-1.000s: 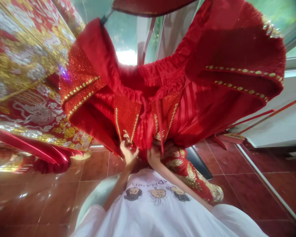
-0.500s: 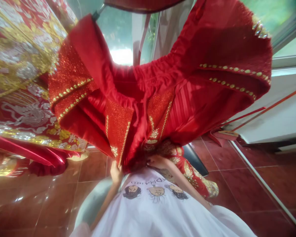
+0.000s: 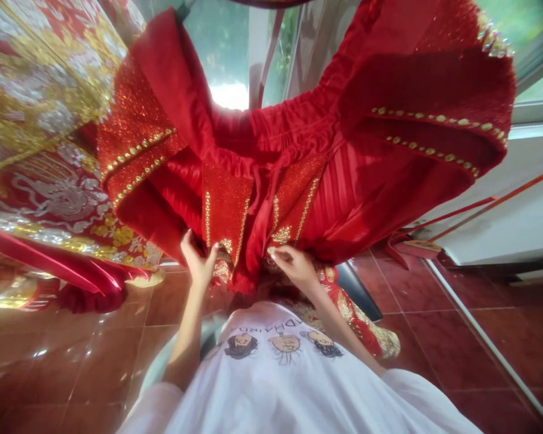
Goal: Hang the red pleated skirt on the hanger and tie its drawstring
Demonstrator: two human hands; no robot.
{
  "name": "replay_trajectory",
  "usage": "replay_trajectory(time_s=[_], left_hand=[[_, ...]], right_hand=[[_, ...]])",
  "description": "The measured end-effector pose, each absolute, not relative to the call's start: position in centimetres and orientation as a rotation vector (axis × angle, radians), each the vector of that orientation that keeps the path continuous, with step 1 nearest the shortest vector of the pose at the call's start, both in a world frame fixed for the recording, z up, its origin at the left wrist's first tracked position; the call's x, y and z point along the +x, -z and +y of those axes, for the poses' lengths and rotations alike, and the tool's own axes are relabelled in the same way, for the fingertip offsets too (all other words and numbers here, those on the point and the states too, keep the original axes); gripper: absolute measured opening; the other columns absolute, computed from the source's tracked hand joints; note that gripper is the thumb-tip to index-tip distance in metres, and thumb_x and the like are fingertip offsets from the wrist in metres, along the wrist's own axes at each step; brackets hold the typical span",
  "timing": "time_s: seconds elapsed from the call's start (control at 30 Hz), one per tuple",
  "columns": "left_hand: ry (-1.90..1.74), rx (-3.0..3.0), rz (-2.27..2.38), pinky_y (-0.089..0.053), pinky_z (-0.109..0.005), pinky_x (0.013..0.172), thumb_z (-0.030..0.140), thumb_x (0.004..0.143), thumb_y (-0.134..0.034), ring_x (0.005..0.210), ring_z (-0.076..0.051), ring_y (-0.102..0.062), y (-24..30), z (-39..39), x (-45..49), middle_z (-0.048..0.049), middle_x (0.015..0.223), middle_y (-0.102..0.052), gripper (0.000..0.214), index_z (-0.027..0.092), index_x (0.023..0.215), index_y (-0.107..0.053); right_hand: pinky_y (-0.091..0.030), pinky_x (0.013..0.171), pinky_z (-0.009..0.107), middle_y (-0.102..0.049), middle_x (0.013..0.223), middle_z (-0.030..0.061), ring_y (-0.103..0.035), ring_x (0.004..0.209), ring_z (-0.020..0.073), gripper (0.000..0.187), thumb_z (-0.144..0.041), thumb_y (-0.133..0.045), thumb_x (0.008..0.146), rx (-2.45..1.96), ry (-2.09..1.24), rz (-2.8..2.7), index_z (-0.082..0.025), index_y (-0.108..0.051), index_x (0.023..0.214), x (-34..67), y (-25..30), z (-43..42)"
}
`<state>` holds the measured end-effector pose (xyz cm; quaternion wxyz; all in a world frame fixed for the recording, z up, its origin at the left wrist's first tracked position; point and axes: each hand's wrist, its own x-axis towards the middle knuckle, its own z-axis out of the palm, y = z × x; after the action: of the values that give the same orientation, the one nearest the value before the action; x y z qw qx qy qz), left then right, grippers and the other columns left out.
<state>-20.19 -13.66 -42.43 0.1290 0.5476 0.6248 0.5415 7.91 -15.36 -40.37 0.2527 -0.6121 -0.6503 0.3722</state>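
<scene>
Both hands risen; left hand [image 3: 200,260] fingers, right hand [image 3: 295,265] fingers pinch red robe [image 3: 271,150] hem.

This looks like a bridal or ceremonial dress shop, or a tailor's fitting room; the red gown [image 3: 298,150] gripped at its lower front hangs from above, its glittered panels and gold studs spreading wide over the grip; to the left of the grip, close by, another garment [image 3: 49,150] thick with gold and silver embroidery hangs beside it; below the grip lies a glossy floor of red-brown tiles [image 3: 72,361]; beyond the grip, behind the gown, large windows [image 3: 226,54] show daylight and greenery; right of it runs a white wall [image 3: 516,223].
</scene>
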Motion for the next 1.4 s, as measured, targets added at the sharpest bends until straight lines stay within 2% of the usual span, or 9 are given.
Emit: replay_trajectory(time_s=[0.2, 0.53, 0.67, 0.77, 0.97, 1.07, 1.23, 1.3, 1.4], left_hand=[[-1.683, 1.594, 1.778, -0.051, -0.027, 0.068, 0.047, 0.077, -0.071, 0.072, -0.014, -0.056, 40.5, -13.2, -18.4, -0.0041, 0.09, -0.055, 0.047, 0.015, 0.104, -0.052], [-1.785, 1.875, 1.263, -0.05, -0.036, 0.091, 0.051, 0.076, -0.073, 0.112, -0.024, -0.057, 30.8, -9.0, -16.4, -0.0129, 0.127, -0.052, 0.069, 0.022, 0.132, -0.043], [-1.66, 1.759, 0.953, -0.051, -0.023, 0.063, 0.049, 0.079, -0.071, 0.069, -0.014, -0.061, 27.5, -10.3, -15.2, -0.0024, 0.08, -0.064, 0.033, 0.019, 0.089, -0.064], [-1.776, 1.599, 0.87, -0.042, -0.018, 0.049, 0.049, 0.079, -0.071, 0.052, -0.009, -0.05, 28.0, -12.9, -14.2, 0.0023, 0.06, -0.055, 0.036, 0.017, 0.068, -0.059], [-1.666, 1.514, 1.136, -0.046, -0.022, 0.058, 0.065, 0.076, -0.064, 0.058, -0.011, -0.053, 31.5, -10.2, -11.7, -0.0006, 0.067, -0.061, 0.05, 0.015, 0.074, -0.061], [-1.575, 1.625, 1.201, -0.044, -0.022, 0.056, 0.055, 0.078, -0.068, 0.057, -0.012, -0.052, 31.1, -9.8, -12.8, -0.001, 0.065, -0.061, 0.041, 0.014, 0.073, -0.063], [-2.016, 2.174, 1.663, -0.051, -0.034, 0.079, 0.027, 0.08, -0.072, 0.083, -0.021, -0.063, 25.9, -13.5, -19.4, -0.0057, 0.089, -0.068, 0.022, 0.018, 0.099, -0.069], [-2.27, 2.346, 1.837, -0.048, -0.042, 0.091, 0.022, 0.072, -0.077, 0.1, -0.026, -0.059, 22.9, -13.9, -21.6, -0.0089, 0.105, -0.065, 0.045, 0.02, 0.116, -0.064], [-2.027, 2.524, 2.081, -0.042, -0.051, 0.1, 0.022, 0.067, -0.079, 0.119, -0.034, -0.046, 19.0, -13.0, -22.6, -0.0179, 0.129, -0.049, 0.079, 0.012, 0.138, -0.045]], right_hand=[[-0.043, 0.102, 0.044, -0.056, 0.117, 0.0175, -0.054, 0.112, 0.0254, 0.055, -0.046, -0.068, 0.075, -1.492, -0.125, -0.999, -0.012, -0.052, 0.114, 6.4, 38.4, -14.3], [-0.052, 0.085, 0.029, -0.064, 0.108, 0.0088, -0.063, 0.096, 0.0167, 0.046, -0.049, -0.065, 0.077, -1.024, -0.622, -1.184, -0.017, -0.055, 0.109, 6.6, 31.2, -10.7], [-0.05, 0.064, 0.025, -0.064, 0.077, 0.0032, -0.059, 0.069, 0.0137, 0.038, -0.052, -0.068, 0.074, -1.039, -0.78, -1.293, -0.015, -0.061, 0.081, 7.8, 29.2, -11.5], [-0.049, 0.059, 0.026, -0.063, 0.073, 0.0031, -0.058, 0.064, 0.0141, 0.041, -0.057, -0.067, 0.075, -0.972, -0.877, -1.282, -0.016, -0.062, 0.075, 8.7, 29.7, -14.1], [-0.051, 0.071, 0.027, -0.067, 0.084, 0.0046, -0.06, 0.074, 0.0149, 0.039, -0.053, -0.059, 0.08, -1.114, -0.753, -1.174, -0.014, -0.063, 0.086, 6.8, 31.9, -11.5], [-0.05, 0.067, 0.026, -0.067, 0.079, 0.005, -0.06, 0.07, 0.0148, 0.037, -0.049, -0.057, 0.083, -1.19, -0.657, -1.307, -0.014, -0.063, 0.084, 6.8, 31.7, -10.6], [-0.051, 0.075, 0.031, -0.069, 0.085, 0.0053, -0.065, 0.076, 0.0154, 0.015, -0.029, -0.062, 0.086, -1.22, 0.372, -1.151, -0.018, -0.067, 0.094, 12.1, 27.8, -13.9], [-0.049, 0.085, 0.037, -0.069, 0.093, 0.0065, -0.065, 0.087, 0.0174, 0.02, -0.025, -0.066, 0.083, -1.112, 0.802, -1.115, -0.019, -0.066, 0.102, 14.9, 25.0, -14.4], [-0.044, 0.095, 0.044, -0.065, 0.11, 0.0087, -0.06, 0.111, 0.0207, 0.038, -0.032, -0.064, 0.085, -1.083, 0.867, -1.325, -0.016, -0.062, 0.119, 17.2, 20.0, -13.4]])
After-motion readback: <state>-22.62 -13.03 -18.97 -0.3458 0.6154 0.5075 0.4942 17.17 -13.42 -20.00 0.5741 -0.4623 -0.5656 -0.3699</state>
